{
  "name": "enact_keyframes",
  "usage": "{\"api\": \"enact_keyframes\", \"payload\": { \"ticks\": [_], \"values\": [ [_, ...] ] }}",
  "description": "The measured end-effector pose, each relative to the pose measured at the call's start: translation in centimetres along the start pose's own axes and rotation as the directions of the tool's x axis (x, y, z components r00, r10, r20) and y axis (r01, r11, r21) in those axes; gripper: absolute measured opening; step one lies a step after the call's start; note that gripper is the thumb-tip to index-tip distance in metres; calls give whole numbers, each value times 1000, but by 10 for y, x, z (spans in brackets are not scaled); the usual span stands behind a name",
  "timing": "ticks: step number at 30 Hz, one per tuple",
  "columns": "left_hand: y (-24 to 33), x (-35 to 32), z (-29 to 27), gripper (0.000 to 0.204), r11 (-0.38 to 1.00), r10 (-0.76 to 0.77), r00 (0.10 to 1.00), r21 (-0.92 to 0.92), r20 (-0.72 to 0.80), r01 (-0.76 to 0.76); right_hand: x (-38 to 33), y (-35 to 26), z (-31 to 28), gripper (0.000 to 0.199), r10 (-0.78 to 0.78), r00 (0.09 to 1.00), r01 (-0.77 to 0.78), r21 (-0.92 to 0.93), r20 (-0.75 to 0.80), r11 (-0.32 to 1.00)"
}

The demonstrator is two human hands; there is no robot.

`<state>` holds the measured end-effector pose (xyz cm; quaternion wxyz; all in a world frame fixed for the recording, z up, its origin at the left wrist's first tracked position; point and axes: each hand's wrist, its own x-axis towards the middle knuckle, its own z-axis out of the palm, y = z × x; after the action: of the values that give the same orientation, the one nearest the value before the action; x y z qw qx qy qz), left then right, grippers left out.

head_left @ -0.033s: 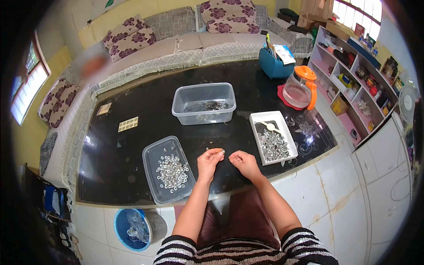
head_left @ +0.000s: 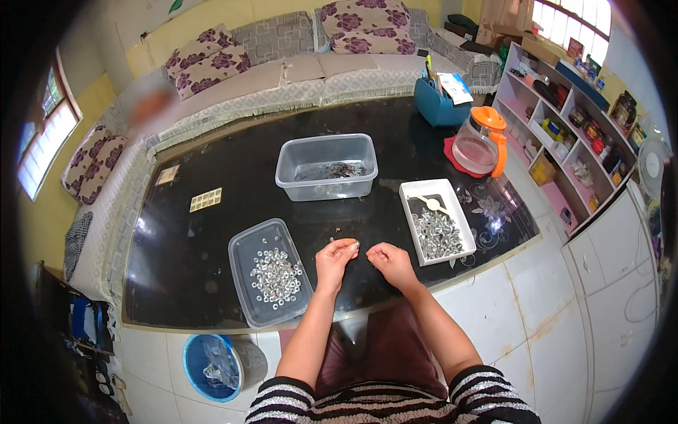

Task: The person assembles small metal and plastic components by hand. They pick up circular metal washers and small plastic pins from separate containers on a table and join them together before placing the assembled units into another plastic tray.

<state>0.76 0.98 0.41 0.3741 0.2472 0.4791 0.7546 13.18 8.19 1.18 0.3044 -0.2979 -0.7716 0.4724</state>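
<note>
My left hand (head_left: 335, 260) pinches a small shiny metal part (head_left: 357, 244) between thumb and fingertips, too small to name its kind. Just to the right, my right hand (head_left: 393, 264) has its fingers closed together; whatever they hold, if anything, is too small to make out. The two hands are close but apart, above the near edge of the black table. Left of them lies a clear plastic lid (head_left: 247, 297) bearing many small ring-shaped pieces (head_left: 275, 279). To the right, a white tray (head_left: 466, 244) holds a heap of small silvery metal parts (head_left: 438, 233) and a pale yellow scoop-like piece (head_left: 432, 203).
Beyond my hands stands a clear plastic tub (head_left: 325, 187) with small dark pieces inside. A glass jug (head_left: 477, 148) with an orange lid and a teal holder (head_left: 438, 106) stand at the far right. A blue-rimmed bin (head_left: 194, 389) is on the floor, left of my legs.
</note>
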Motion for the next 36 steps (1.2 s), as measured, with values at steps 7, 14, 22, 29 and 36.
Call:
{"api": "enact_keyframes", "payload": {
  "ticks": [7, 14, 22, 29, 36],
  "values": [
    [46, 23, 13, 13, 966, 165, 986, 207, -26, -156, -5, -4, 4, 6, -99, 994, 98, -22, -45, 995],
    [90, 129, 8, 13, 615, 380, 923, 729, 60, -301, -5, -4, 2, 4, -169, 985, 166, -74, -41, 983],
    [76, 157, -7, 13, 476, 376, 921, 833, 98, -283, -4, 3, 5, 5, -252, 964, 253, 0, -82, 967],
    [67, 127, 3, 12, 686, 340, 936, 657, 91, -313, -5, 8, 1, 7, -194, 979, 196, 44, -55, 980],
    [23, 81, 9, 10, 812, 119, 973, 545, 196, -209, -7, 5, 1, 6, -210, 976, 212, 29, -59, 977]
  ]
}}
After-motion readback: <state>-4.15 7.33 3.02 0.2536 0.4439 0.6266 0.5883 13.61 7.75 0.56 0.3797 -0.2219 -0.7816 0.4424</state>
